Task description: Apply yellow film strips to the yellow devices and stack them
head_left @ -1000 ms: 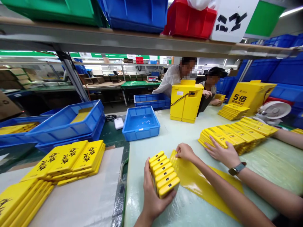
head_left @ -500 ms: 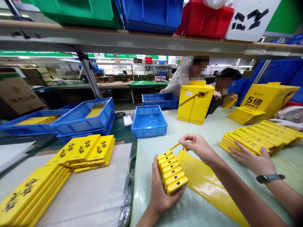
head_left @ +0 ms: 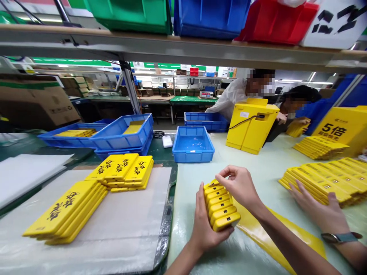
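Note:
My left hand [head_left: 206,227] cradles a stack of several yellow power banks [head_left: 222,206] from below, their dark-slotted ends facing me. My right hand [head_left: 239,187] curves over the stack's far end, fingers and thumb touching it. A glossy yellow sheet [head_left: 301,238] lies on the table beneath my right forearm, partly hidden by it. To the right, a co-worker's hand with a wristwatch [head_left: 318,210] rests against a long row of yellow power banks [head_left: 323,183].
Black-lettered yellow power banks [head_left: 123,172] lie on a white pad [head_left: 134,229] left of my hands. Ahead stand a blue tray [head_left: 193,145], stacked blue crates [head_left: 123,131] and a yellow cabinet [head_left: 252,126]. Two co-workers lean beyond it, under a bin-laden shelf [head_left: 172,47].
My right hand has come from the yellow sheet to the stack's far end; the thin yellow strip it pinched half a second ago no longer shows. The whole view has swung left.

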The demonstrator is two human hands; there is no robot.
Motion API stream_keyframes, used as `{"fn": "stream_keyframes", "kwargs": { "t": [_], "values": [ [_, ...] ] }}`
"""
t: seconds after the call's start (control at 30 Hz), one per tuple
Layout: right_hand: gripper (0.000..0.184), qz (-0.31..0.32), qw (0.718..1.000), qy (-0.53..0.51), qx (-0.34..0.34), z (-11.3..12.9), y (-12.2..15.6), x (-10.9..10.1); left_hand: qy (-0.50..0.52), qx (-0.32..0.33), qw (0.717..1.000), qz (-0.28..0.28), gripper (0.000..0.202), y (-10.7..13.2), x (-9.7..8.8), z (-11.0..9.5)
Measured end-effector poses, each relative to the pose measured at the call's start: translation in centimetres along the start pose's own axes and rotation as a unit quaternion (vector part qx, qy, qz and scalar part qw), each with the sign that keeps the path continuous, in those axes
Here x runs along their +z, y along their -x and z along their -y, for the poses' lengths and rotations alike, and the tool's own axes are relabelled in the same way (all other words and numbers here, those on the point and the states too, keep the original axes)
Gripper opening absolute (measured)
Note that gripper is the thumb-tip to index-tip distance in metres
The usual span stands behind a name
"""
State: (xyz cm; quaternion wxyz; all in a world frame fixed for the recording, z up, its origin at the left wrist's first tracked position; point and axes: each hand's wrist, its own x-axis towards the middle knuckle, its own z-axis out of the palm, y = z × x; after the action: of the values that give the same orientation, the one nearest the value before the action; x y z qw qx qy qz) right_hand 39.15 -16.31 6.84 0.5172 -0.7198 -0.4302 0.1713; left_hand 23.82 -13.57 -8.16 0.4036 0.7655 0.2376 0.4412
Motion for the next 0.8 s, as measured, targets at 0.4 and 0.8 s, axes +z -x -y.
{"fn": "stream_keyframes", "kwargs": {
  "t": [0.4,0.8],
  "values": [
    [0.012,0.061,0.997,0.05,-0.02,0.0,-0.7,0.1,0.013,-0.024,0.999,0.016,0.144,-0.2,0.0,-0.3],
    [0.006,0.064,0.982,0.168,-0.055,0.8,-4.4,-5.5,0.011,-0.008,1.0,0.021,0.141,-0.3,-0.2,-0.3]
  ]
}}
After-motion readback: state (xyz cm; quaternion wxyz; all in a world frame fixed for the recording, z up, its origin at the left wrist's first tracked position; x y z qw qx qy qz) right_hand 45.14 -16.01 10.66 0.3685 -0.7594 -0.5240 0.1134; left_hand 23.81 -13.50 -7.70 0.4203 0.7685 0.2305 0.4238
